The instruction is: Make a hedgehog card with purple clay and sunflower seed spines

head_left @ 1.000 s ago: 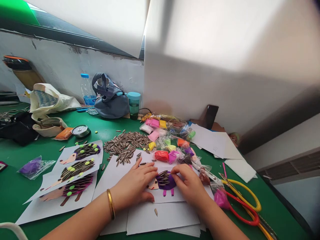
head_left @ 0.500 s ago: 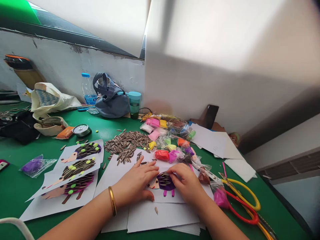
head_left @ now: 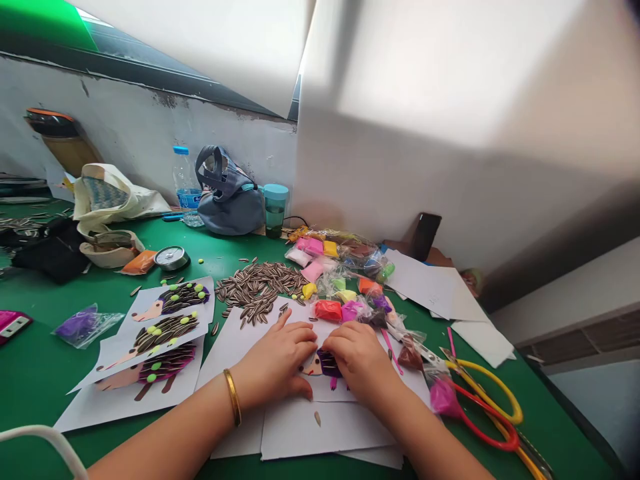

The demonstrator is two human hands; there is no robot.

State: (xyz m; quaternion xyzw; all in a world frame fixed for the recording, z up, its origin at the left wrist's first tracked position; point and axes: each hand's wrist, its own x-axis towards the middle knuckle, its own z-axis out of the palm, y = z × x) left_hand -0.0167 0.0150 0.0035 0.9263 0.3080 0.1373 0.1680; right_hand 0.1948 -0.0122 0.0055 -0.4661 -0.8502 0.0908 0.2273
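at the far left of the green tabletop [head_left: 25, 380] there is a bright pink and white plastic block [head_left: 14, 327]. near it is a lump of purple clay [head_left: 77, 328] in a clear plastic bag. then come three white paper hedgehog pictures [head_left: 173, 330] with striped seeds and green dots stuck on, partly on top of each other. behind them sits a round silver tin [head_left: 171, 259]. next is a big heap of black and white striped seeds [head_left: 257, 290].

my left hand [head_left: 274, 365], with a shiny gold bracelet [head_left: 233, 398] on the wrist, lies on white paper with its fingers spread wide, holding nothing. between my hands is a little clay hedgehog [head_left: 313, 365] with a pale face, pink feet and a purple back with seeds on it. one loose seed [head_left: 317, 419] lies below it. my right hand [head_left: 363, 367] covers part of the purple back. its fingers are bent close together, and i can't tell if they pinch a seed.

at the right are scissors with red handles [head_left: 514, 443] and scissors with yellow handles [head_left: 519, 407].
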